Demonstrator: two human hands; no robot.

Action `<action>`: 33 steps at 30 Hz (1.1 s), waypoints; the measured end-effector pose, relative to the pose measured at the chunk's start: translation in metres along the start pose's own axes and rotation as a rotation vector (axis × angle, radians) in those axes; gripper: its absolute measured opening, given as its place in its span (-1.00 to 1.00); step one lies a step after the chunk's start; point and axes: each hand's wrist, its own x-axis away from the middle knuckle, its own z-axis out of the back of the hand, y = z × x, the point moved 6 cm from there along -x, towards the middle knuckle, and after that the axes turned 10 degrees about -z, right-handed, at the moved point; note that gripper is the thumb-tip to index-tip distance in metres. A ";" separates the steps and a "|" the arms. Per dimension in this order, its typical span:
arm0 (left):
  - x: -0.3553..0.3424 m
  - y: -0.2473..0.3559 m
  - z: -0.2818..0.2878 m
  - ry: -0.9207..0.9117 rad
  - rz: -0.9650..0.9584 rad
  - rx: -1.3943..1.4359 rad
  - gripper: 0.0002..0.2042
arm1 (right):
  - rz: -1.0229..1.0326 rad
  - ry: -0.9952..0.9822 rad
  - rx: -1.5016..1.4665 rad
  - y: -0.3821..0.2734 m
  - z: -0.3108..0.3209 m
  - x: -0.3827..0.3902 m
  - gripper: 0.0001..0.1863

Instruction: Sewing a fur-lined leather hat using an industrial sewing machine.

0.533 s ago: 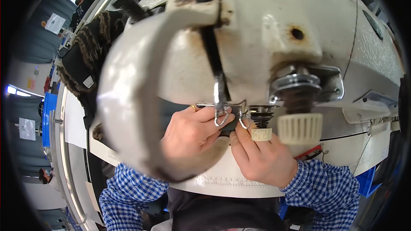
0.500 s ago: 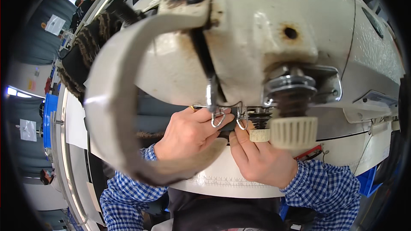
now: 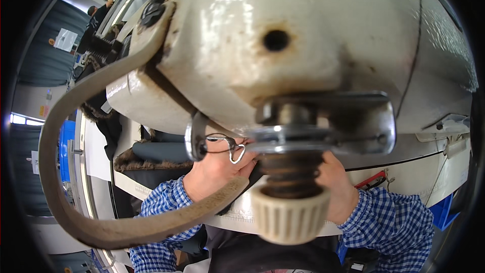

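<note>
A worn white sewing machine head (image 3: pixel 222 65) fills the upper view, its curved lever (image 3: pixel 55 136) arching round the left side. Below it my left hand (image 3: pixel 214 169) bends its fingers onto dark fabric (image 3: pixel 232 203) and seems to grip it; the thread guide and machine hide part of these fingers. My right hand (image 3: pixel 339 187) lies on the other side, its fingers mostly hidden behind the ribbed tension knob (image 3: pixel 290 215). Left of my left hand lies dark grey material with a brown fur edge (image 3: pixel 146 164). The needle area is out of sight.
A red-handled tool (image 3: pixel 371 179) lies right of my right hand on the pale table. A blue bin (image 3: pixel 444 215) is at the lower right. Far off at the upper left, another person (image 3: pixel 98 15) is at work. Dark curtains (image 3: pixel 43 45) hang along the left.
The view has moved closer to the machine, so the tension knob looms larger and covers my right fingers. More of the fur-edged material shows at the left. Both hands remain under the machine head.
</note>
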 end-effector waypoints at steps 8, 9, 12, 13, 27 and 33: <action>-0.010 -0.001 -0.004 0.010 0.035 0.040 -0.71 | 0.163 0.032 0.086 -0.005 0.005 0.001 -0.82; -0.009 -0.001 -0.004 -0.025 0.033 0.013 -0.67 | 0.175 0.024 0.088 -0.007 0.008 -0.002 -0.82; -0.021 0.008 0.012 0.070 -0.008 -0.010 -0.66 | 0.115 0.083 0.078 -0.003 0.022 -0.010 -0.74; -0.020 0.005 0.010 0.066 0.011 0.054 -0.66 | 0.131 0.095 0.109 -0.003 0.016 -0.010 -0.73; -0.019 -0.011 -0.016 -0.099 0.017 -0.016 -0.70 | 0.125 0.112 0.167 0.003 0.001 -0.001 -0.77; -0.023 -0.009 -0.010 0.021 0.012 -0.001 -0.67 | 0.091 0.090 0.174 0.004 0.000 -0.003 -0.85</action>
